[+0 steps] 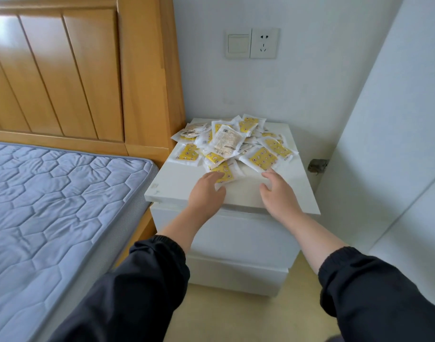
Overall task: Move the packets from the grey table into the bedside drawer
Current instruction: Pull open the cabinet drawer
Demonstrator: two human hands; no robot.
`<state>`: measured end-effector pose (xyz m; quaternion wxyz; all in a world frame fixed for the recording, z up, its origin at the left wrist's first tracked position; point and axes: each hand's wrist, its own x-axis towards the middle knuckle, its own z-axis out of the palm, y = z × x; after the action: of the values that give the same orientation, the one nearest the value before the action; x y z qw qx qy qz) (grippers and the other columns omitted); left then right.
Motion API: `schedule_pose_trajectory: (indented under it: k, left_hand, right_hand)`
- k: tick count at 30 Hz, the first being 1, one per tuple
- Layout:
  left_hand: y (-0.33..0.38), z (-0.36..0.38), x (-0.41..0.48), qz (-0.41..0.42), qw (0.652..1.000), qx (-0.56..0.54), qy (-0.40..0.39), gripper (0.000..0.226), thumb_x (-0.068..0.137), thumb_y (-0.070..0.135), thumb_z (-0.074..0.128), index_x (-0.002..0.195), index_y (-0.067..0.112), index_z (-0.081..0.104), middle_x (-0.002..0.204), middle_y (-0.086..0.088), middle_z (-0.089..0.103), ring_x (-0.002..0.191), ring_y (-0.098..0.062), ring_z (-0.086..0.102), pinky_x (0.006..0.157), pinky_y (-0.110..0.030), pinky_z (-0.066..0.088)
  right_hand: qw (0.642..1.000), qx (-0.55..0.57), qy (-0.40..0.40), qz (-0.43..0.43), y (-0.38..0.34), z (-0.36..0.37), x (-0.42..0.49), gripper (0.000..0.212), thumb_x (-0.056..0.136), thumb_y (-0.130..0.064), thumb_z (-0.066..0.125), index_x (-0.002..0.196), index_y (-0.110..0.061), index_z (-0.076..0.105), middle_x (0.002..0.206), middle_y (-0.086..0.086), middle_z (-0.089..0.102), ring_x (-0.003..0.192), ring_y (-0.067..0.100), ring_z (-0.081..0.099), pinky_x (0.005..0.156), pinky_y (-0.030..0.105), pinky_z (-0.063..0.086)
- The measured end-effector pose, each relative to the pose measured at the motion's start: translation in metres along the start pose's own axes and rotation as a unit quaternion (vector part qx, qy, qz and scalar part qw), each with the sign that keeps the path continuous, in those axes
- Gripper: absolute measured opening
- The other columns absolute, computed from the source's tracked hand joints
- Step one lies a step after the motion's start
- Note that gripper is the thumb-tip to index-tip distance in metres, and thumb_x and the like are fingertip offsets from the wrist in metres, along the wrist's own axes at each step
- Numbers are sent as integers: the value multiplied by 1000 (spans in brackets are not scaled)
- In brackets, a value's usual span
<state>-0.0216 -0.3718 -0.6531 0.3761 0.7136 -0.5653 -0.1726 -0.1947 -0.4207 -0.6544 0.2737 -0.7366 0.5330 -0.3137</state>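
Sleeves (pixel 137 280) forward; left hand (pixel 206 190) rests on nearest packet (pixel 222 172), right hand (pixel 278 191) just beside the packets (pixel 231 144) heaped on table (pixel 184 185); both grips slack. Bedside drawer (pixel 236 234) looks shut: open it first, then scoop two-handed.

Packets (pixel 226 141): one heap, overlapping; I count over a dozen, exact number unclear.
My hands: two, left hand (pixel 206 191) and right hand (pixel 278 193).
My sleeves (pixel 137 292): two.
Table (pixel 177 186): one.
Drawers (pixel 236 230): two.
Mattress (pixel 51 206): one.
Switch (pixel 238 43): one.
Socket (pixel 264 43): one.
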Motion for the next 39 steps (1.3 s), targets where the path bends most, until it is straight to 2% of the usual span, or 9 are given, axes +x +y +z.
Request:
schedule_pose_trajectory:
  k: [5, 8, 11, 17, 22, 26, 31, 35, 39]
  left_hand:
    - [11, -2, -39, -90, 965, -240, 62, 28, 89, 1, 42, 91, 11, 68, 84, -4, 66, 69, -16, 63, 61, -26, 49]
    - [7, 5, -65, -121, 949, -292, 23, 29, 87, -3, 38, 80, 7, 65, 70, -8, 65, 56, -16, 62, 54, -27, 48]
    - [-9, 20, -85, -200, 922, -332, -13, 30, 88, -3, 37, 78, 4, 64, 69, -12, 65, 55, -20, 63, 53, -26, 49]
    - [-44, 35, -103, -214, 939, -207, 172, 23, 93, 4, 43, 105, 14, 60, 102, -3, 60, 76, -8, 54, 61, -20, 41]
    - [-83, 26, -91, -185, 933, -123, 283, 65, 83, -5, 51, 142, 17, 34, 150, -2, 24, 137, -18, 25, 108, -33, 32]
    - [-83, 21, -84, -184, 938, -136, 260, 72, 85, -4, 50, 149, 20, 24, 156, 2, 16, 145, -16, 15, 114, -34, 28]
    - [-35, 31, -85, -400, 792, -424, 184, 70, 94, 9, 52, 153, 18, 15, 156, -7, 21, 138, -29, 32, 108, -43, 34]
    - [-26, 36, -79, -421, 628, -653, 50, 71, 95, 36, 55, 153, 21, 17, 158, -10, 19, 142, -32, 30, 109, -59, 29]
    - [-15, 41, -67, -421, 634, -648, -6, 86, 87, 44, 67, 153, 21, 16, 159, -15, 13, 142, -37, 26, 103, -64, 35]
  right_hand:
    - [976, 173, 117, 66, -5, 3, -47, 28, 89, -5, 43, 102, -16, 65, 103, 0, 66, 101, 16, 61, 76, 23, 42]
    - [949, 243, 157, 122, 3, 4, -71, 27, 83, 1, 40, 70, -12, 61, 72, 4, 63, 63, 18, 57, 57, 28, 44]
    - [920, 292, 144, 217, 24, 15, -91, 26, 83, 2, 39, 67, -9, 58, 68, 10, 60, 55, 20, 53, 49, 28, 43]
    - [903, 251, 230, 261, 64, 24, -99, 9, 83, -4, 46, 84, -12, 50, 82, 9, 51, 71, 25, 47, 58, 28, 36]
    - [918, 228, 221, 237, 75, 28, -95, 63, 82, -10, 53, 142, -10, 32, 140, 8, 41, 127, 24, 43, 106, 42, 38]
    - [924, 242, 202, 217, 65, 37, -89, 74, 84, -9, 52, 150, -14, 18, 153, 5, 28, 140, 22, 29, 115, 37, 24]
    - [888, 299, 232, 262, 58, 37, -79, 74, 89, -12, 54, 151, -11, 13, 156, 5, 22, 142, 21, 24, 112, 33, 24]
    - [879, 315, 221, 282, 63, 20, -71, 49, 86, -25, 56, 132, -13, 46, 125, 3, 50, 111, 22, 50, 89, 31, 39]
    - [895, 296, 206, 263, 69, 14, -73, 18, 74, -29, 53, 72, -30, 35, 76, -9, 34, 64, 9, 31, 57, 26, 26]
